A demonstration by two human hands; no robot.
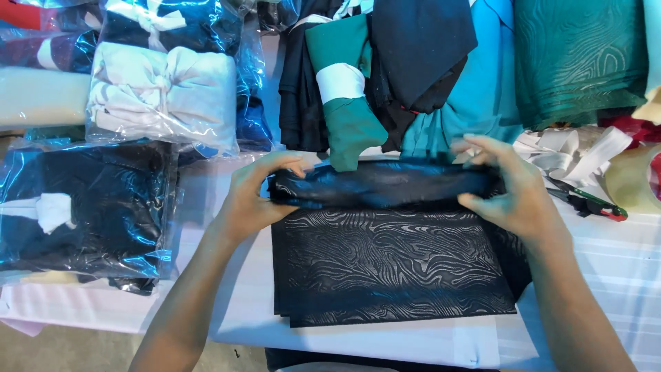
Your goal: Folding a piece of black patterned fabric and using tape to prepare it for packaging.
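A dark navy fabric (392,265) with a wavy woven pattern lies folded flat on the white table (606,269) in front of me. Its far edge is rolled up into a thick fold (382,184). My left hand (251,196) grips the left end of that rolled fold, thumb on top. On the right end sits my right hand (513,186), fingers curled over the roll. Both forearms reach in from the bottom of the view.
Clear plastic bags of folded navy cloth (86,207) and white cloth (165,89) lie at the left. Green, navy and turquoise fabrics (358,89) pile up behind. A patterned green bolt (578,55) and scissors (585,201) are at the right.
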